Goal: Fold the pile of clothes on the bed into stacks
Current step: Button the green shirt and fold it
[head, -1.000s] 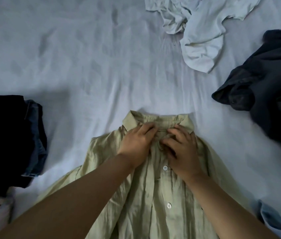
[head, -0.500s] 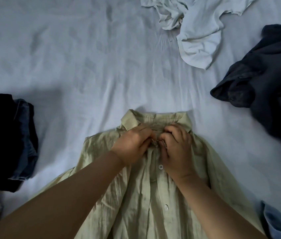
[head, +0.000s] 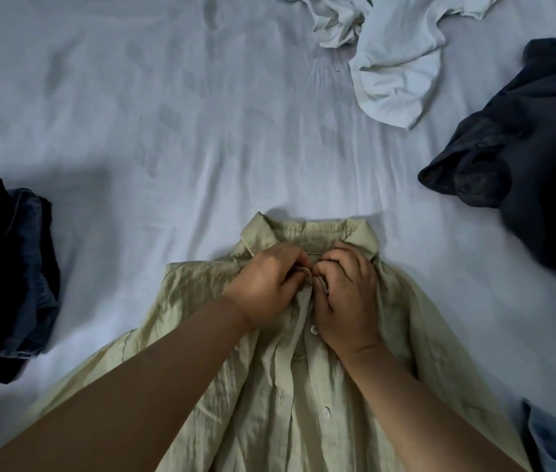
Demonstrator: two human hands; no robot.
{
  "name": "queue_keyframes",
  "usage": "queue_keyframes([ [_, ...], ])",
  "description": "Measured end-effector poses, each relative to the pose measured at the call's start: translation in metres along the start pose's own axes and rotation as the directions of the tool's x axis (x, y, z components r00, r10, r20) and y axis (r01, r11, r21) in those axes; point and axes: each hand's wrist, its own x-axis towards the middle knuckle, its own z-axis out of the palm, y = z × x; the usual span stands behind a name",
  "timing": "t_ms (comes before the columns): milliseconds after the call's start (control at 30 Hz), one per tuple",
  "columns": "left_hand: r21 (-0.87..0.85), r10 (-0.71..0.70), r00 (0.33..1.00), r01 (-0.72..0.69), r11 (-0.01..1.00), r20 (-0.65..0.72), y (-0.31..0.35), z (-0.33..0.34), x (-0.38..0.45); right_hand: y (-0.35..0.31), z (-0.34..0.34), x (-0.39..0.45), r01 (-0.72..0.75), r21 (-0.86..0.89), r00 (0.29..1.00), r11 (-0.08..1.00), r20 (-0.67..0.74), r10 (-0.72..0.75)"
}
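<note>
Since a moment ago our hands have curled tighter at the collar. Our left hand (head: pixel 266 284) and right hand (head: pixel 346 294) both pinch the green shirt (head: pixel 269 403) placket on the bed (head: pixel 201 131).

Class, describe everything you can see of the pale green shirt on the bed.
The pale green shirt is a thin, crinkled, linen-like button-up with a pointed collar and small white buttons down its placket. It lies front up on the white bedsheet, collar away from the person, its lower part out of view. The left hand and right hand pinch the placket just below the collar, forearms resting across it.
</note>
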Motion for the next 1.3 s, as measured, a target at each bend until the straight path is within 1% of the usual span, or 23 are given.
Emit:
queue_keyframes([
  [67,0.028,0.048,0.998,-0.049,0.998,0.031,-0.002,-0.004,0.002,0.001,0.001,-0.001,-0.003,-0.005,1.000,1.000,0.006,0.003],
  [133,0.101,0.082,0.995,-0.087,0.991,0.056,-0.003,-0.008,0.003,0.001,0.002,-0.001,-0.008,-0.016,1.000,1.000,0.007,0.009],
  [200,0.172,0.089,0.996,-0.092,0.981,0.022,-0.003,-0.011,0.002,0.001,0.003,-0.002,-0.010,-0.024,1.000,1.000,-0.001,0.010],
  [300,0.212,0.104,0.994,-0.096,0.973,-0.027,-0.004,-0.016,0.002,0.001,0.004,-0.002,-0.016,-0.007,1.000,1.000,-0.014,0.016],
  [433,0.236,0.101,0.995,-0.104,0.966,0.024,-0.007,-0.020,0.006,0.000,0.007,-0.002,-0.040,-0.005,0.999,0.999,-0.017,0.040],
  [533,0.232,0.090,0.995,-0.096,0.968,0.035,-0.004,-0.022,0.006,0.000,0.009,-0.002,-0.039,-0.051,0.999,0.998,-0.022,0.038],
  [600,0.215,0.131,0.989,-0.144,0.966,0.075,0.000,-0.023,0.006,0.001,0.011,-0.003,-0.038,-0.108,0.999,0.993,-0.017,0.036],
  [667,0.180,0.179,0.972,-0.205,0.962,0.150,0.003,-0.021,0.006,0.002,0.013,-0.003,-0.037,-0.150,0.999,0.988,-0.008,0.036],
  [733,0.171,0.180,0.969,-0.208,0.963,0.169,0.001,-0.015,0.007,0.004,0.014,-0.003,-0.024,-0.167,1.000,0.986,-0.009,0.023],
  [967,0.085,0.093,0.995,-0.096,0.992,0.038,-0.004,-0.003,0.012,0.005,0.014,-0.004,-0.002,-0.133,1.000,0.991,-0.004,0.001],
  [1033,0.046,0.022,0.999,-0.020,0.999,-0.046,-0.002,-0.002,0.010,0.005,0.014,-0.004,0.003,-0.117,1.000,0.993,-0.014,-0.005],
  [1100,0.035,-0.063,0.986,0.070,0.997,-0.157,-0.001,0.002,0.007,0.004,0.013,-0.004,0.004,-0.103,1.000,0.995,-0.026,-0.007],
  [1133,0.039,-0.080,0.976,0.090,0.995,-0.204,-0.002,0.005,0.006,0.004,0.013,-0.004,0.006,-0.095,0.999,0.995,-0.031,-0.009],
  [1233,0.056,-0.020,0.962,0.036,0.998,-0.271,-0.004,0.014,0.002,0.006,0.013,-0.004,0.020,-0.094,0.999,0.995,-0.035,-0.023],
  [1300,0.086,0.034,0.961,-0.011,0.996,-0.273,-0.006,0.018,0.001,0.007,0.014,-0.004,0.027,-0.095,0.999,0.995,-0.043,-0.031],
])
